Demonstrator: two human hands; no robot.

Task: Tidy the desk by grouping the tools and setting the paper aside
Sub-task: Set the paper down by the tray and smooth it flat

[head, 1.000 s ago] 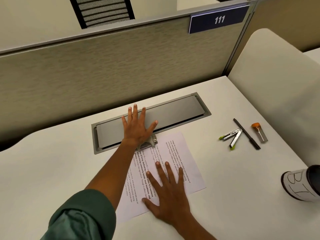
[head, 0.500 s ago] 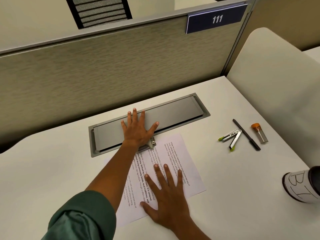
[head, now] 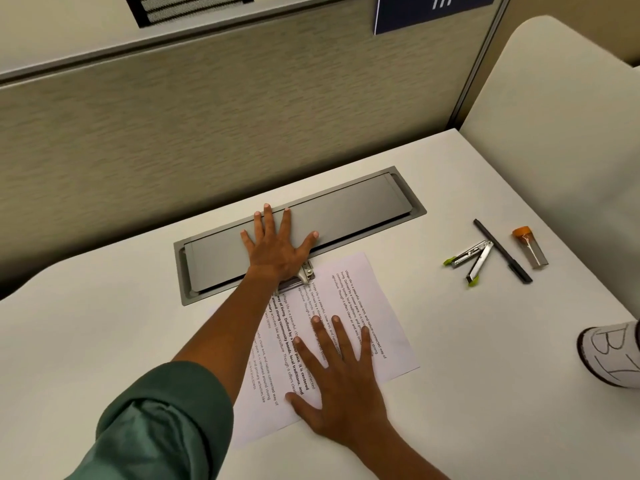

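Bench (head: 485, 393), mid-tidy: my right hand (head: 341, 382) lies flat, fingers straight, pinning the printed paper (head: 363, 296) against sliding; my left hand (head: 278, 242), fingers spread, covers a metal stapler (head: 302, 274) at the sheet's top; staple remover (head: 472, 259), pen (head: 502, 251) and orange-capped lead case (head: 530, 249) lie grouped to the right.

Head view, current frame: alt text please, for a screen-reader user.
Left hand presses flat on a metal tool at the printed paper's top edge; right hand lies flat on the paper. To the right on the white desk lie an open stapler, black pen and orange-capped vial.
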